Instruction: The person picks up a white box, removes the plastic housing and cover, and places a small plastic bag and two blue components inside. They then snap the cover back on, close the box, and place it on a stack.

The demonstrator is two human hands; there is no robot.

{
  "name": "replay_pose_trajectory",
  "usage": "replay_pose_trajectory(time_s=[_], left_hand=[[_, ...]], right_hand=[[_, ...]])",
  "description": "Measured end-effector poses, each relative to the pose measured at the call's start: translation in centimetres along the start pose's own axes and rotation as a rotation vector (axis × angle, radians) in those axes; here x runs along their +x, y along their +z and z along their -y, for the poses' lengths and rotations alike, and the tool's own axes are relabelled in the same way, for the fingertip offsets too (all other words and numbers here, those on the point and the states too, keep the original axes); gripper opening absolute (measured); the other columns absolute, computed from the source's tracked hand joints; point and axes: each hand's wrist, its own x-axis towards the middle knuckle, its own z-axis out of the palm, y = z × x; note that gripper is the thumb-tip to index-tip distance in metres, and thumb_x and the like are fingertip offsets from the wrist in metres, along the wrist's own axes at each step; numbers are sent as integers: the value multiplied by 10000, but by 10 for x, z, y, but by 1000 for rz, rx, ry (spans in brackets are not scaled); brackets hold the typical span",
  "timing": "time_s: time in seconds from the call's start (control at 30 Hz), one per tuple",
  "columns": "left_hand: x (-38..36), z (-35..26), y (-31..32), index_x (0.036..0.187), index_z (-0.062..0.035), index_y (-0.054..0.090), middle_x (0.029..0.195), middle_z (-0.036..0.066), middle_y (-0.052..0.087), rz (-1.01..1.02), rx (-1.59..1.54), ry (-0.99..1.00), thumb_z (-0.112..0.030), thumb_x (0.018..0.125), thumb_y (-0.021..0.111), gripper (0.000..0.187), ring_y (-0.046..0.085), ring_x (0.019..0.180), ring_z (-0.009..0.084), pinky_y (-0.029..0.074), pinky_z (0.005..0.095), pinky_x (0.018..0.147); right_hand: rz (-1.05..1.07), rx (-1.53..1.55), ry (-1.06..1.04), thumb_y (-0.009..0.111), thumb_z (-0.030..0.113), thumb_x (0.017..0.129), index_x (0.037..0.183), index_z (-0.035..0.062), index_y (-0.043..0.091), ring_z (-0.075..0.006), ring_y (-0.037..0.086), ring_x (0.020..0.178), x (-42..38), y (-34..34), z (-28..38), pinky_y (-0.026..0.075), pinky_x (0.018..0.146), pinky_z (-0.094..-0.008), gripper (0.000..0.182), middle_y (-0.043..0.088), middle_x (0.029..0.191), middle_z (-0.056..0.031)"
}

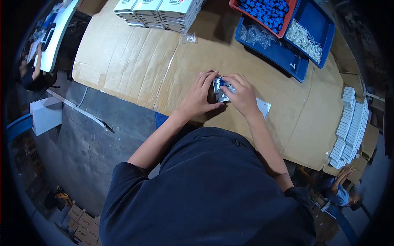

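Note:
A small open white plastic box (221,95) stands on the cardboard between my two hands. My left hand (201,92) grips it along the left side, with the fingers at the far edge and the thumb near the close corner. Over the box's right half, my right hand (243,93) has its thumb and fingers closed around a small blue adapter (223,83) inside. Fingers partly cover the box's interior. A flat white cover (264,108) lies by my right wrist, partly hidden by it.
Stacked white boxes (150,14) stand at the far left. At the far right are a red bin (292,16) of blue adapters, a blue tray (297,67) with clear plastic bags and a blue bin (328,30) of white pieces. White plastic stacks (349,127) line the right edge. Other people sit at both sides.

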Motion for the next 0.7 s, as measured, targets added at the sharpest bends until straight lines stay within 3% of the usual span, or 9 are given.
replay_pose_trajectory(time_s=[0.2, 0.7], left_hand=[[0, 5, 1, 1549, -46, 392, 1493, 229, 462, -18, -45, -34, -295, 713, 923, 1021, 388, 1474, 403, 372, 489, 1204], [-1, 7, 2, 1510, -27, 435, 1506, 220, 468, -9, -57, -28, -314, 737, 912, 953, 375, 1488, 394, 353, 481, 1218]], right_hand=[[13, -7, -19, 754, 79, 852, 1104, 20, 728, -314, 654, 1089, 2, 7, 0, 535, 935, -414, 260, 690, 1131, -108], [62, -1, -59, 717, 60, 860, 1092, -20, 720, -327, 640, 1118, 5, 12, -3, 527, 961, -419, 245, 687, 1165, -133]])
